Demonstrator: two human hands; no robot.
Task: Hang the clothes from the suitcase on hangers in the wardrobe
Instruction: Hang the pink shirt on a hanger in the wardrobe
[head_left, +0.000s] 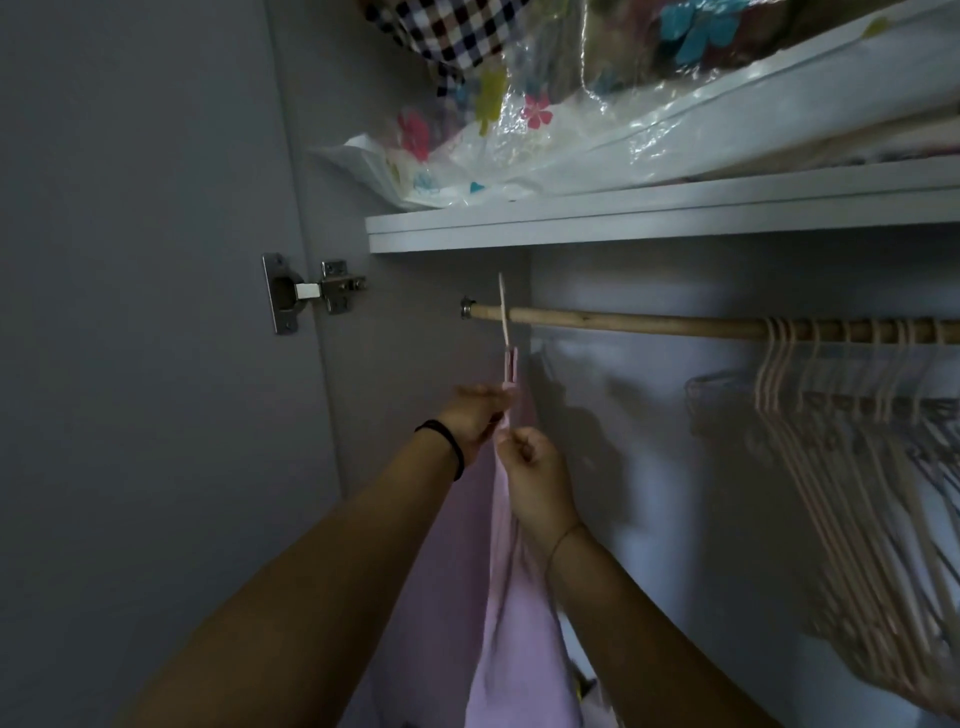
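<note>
A pale pink garment (511, 618) hangs edge-on from a light hanger (504, 317) hooked over the left end of the wooden rail (623, 322). My left hand (475, 418), with a black band on the wrist, holds the garment's top just under the hanger from the left. My right hand (530, 467) pinches the fabric a little lower, from the right. The suitcase is out of view.
Several empty pale hangers (852, 431) crowd the rail's right part. The white shelf (623, 218) above carries plastic storage bags (545, 130) with folded fabrics. The open wardrobe door (130, 312) with its metal hinge (306, 293) stands close on the left.
</note>
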